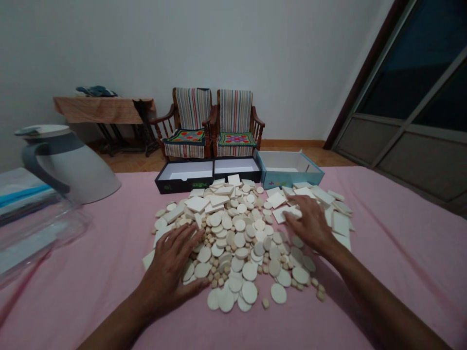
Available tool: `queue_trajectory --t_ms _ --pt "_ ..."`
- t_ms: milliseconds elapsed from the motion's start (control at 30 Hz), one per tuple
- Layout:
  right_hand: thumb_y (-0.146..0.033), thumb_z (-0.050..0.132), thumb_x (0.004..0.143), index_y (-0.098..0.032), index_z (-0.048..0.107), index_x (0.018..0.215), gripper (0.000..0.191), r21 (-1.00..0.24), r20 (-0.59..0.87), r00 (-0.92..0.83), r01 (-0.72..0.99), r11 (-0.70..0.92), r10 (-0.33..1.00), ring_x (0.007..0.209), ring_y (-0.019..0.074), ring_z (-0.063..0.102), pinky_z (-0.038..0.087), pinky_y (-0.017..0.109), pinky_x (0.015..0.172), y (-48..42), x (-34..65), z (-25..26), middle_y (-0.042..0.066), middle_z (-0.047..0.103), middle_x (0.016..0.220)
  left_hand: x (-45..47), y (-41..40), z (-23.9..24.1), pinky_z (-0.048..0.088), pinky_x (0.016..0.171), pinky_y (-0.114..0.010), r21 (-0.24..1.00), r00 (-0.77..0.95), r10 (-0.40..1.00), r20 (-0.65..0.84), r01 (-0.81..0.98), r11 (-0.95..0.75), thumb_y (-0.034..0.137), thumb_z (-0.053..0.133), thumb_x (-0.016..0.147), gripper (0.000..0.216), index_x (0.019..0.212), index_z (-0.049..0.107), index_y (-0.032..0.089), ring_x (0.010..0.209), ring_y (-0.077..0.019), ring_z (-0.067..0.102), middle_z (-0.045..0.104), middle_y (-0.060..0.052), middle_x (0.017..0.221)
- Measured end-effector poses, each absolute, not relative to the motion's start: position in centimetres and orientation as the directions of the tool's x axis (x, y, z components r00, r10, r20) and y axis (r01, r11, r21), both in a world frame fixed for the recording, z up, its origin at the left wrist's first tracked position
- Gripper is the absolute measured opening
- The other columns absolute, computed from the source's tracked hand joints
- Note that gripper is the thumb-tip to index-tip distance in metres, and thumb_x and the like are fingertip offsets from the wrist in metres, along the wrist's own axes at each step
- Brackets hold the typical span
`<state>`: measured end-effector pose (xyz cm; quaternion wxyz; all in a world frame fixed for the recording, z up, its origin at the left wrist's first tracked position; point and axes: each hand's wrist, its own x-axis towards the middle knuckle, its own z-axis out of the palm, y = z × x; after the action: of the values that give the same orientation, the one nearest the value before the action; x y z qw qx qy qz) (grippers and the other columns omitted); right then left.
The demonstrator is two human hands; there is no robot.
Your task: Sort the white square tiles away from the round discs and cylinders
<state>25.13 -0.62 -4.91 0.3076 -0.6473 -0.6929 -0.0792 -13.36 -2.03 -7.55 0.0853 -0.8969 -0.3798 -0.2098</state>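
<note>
A wide heap of pale wooden pieces (241,233) lies on the pink tablecloth (91,272): round discs, square and oblong tiles, and small cubes. My left hand (173,265) lies flat and open on the heap's left side, fingers spread over discs. My right hand (308,223) rests open on the right side, its fingertips touching a square tile (288,213). Neither hand holds anything.
Three open boxes stand in a row behind the heap: two black ones (184,177) (237,168) and a light blue one (288,167). A white and grey jug (63,163) and clear plastic items (32,228) sit at the left. Two striped chairs (213,124) stand by the far wall.
</note>
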Motion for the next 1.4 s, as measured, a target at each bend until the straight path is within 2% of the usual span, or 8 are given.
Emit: queue_trajectory --t_ms 67,167,333,467,667,900,1267,1400 --pt "-0.032 0.053 0.085 -0.021 0.059 0.113 0.030 -0.346 0.471 -0.125 0.884 0.313 0.873 0.106 0.0283 0.055 0.041 0.047 0.092 0.7 22.1 -4.4 0.011 0.063 0.111 -13.5 -2.0 -7.5 0.029 0.107 -0.052 0.007 0.625 0.642 0.444 0.715 -0.700 0.062 0.063 0.077 0.092 0.151 0.026 0.021 0.135 -0.0368 0.035 0.040 -0.015 0.150" --pt "-0.031 0.054 0.085 -0.018 0.060 0.116 0.034 -0.367 0.417 -0.246 0.835 0.410 0.875 0.112 0.0275 0.052 0.040 0.045 0.095 3.6 17.6 -3.5 0.012 0.062 0.119 -13.6 -2.1 -7.5 0.029 0.107 -0.052 0.012 0.621 0.648 0.441 0.718 -0.696 0.063 0.062 0.077 0.094 0.151 0.025 0.021 0.135 -0.0373 0.035 0.039 -0.016 0.150" --pt "-0.041 0.057 0.084 -0.014 0.060 0.122 0.046 -0.311 0.301 -0.238 0.891 0.331 0.923 0.114 0.0315 0.051 0.037 0.047 0.095 8.7 12.7 -1.9 0.016 0.062 0.123 -13.6 -2.2 -7.5 0.027 0.109 -0.052 0.022 0.623 0.654 0.430 0.716 -0.698 0.063 0.062 0.077 0.094 0.151 0.024 0.020 0.137 -0.0365 0.032 0.037 -0.016 0.151" --pt "-0.041 0.055 0.084 -0.015 0.065 0.113 0.040 -0.262 0.251 -0.203 0.927 0.269 0.946 0.108 0.0321 0.053 0.038 0.046 0.090 10.6 10.9 -1.6 0.017 0.065 0.112 -13.5 -2.3 -7.5 0.027 0.109 -0.052 0.026 0.621 0.663 0.419 0.721 -0.692 0.063 0.062 0.078 0.093 0.151 0.024 0.020 0.138 -0.0360 0.032 0.037 -0.016 0.151" --pt "-0.033 0.063 0.077 -0.015 0.063 0.114 0.041 -0.332 0.371 -0.154 0.899 0.286 0.916 0.104 0.0292 0.055 0.042 0.042 0.087 9.1 12.6 -3.1 0.015 0.062 0.110 -13.6 -2.1 -7.8 0.028 0.109 -0.052 0.009 0.632 0.646 0.429 0.712 -0.702 0.061 0.061 0.079 0.090 0.151 0.025 0.022 0.136 -0.0358 0.034 0.040 -0.014 0.149" --pt "-0.035 0.061 0.077 -0.018 0.062 0.105 0.033 -0.401 0.577 -0.047 0.853 0.333 0.815 0.095 0.0269 0.058 0.046 0.042 0.083 2.8 22.5 -4.7 0.011 0.063 0.099 -13.6 -1.9 -8.0 0.028 0.109 -0.052 0.011 0.629 0.660 0.411 0.721 -0.693 0.057 0.061 0.081 0.086 0.151 0.025 0.023 0.137 -0.0355 0.033 0.039 -0.013 0.150" --pt "-0.042 0.052 0.079 -0.017 0.065 0.101 0.036 -0.272 0.549 0.235 0.958 -0.094 0.802 0.103 0.0337 0.057 0.045 0.050 0.087 -1.5 34.2 -8.5 0.015 0.066 0.102 -13.6 -1.9 -8.0 0.028 0.109 -0.052 -0.003 0.631 0.662 0.405 0.725 -0.689 0.057 0.061 0.081 0.086 0.151 0.024 0.023 0.137 -0.0350 0.032 0.038 -0.012 0.151" --pt "-0.035 0.049 0.085 -0.017 0.063 0.105 0.030 -0.292 0.609 0.119 0.953 0.082 0.784 0.103 0.0299 0.058 0.045 0.047 0.090 -1.0 30.2 -7.1 0.014 0.066 0.107 -13.6 -1.9 -8.0 0.028 0.109 -0.052 0.006 0.638 0.663 0.392 0.719 -0.695 0.057 0.060 0.082 0.085 0.151 0.024 0.023 0.137 -0.0350 0.032 0.037 -0.013 0.151"
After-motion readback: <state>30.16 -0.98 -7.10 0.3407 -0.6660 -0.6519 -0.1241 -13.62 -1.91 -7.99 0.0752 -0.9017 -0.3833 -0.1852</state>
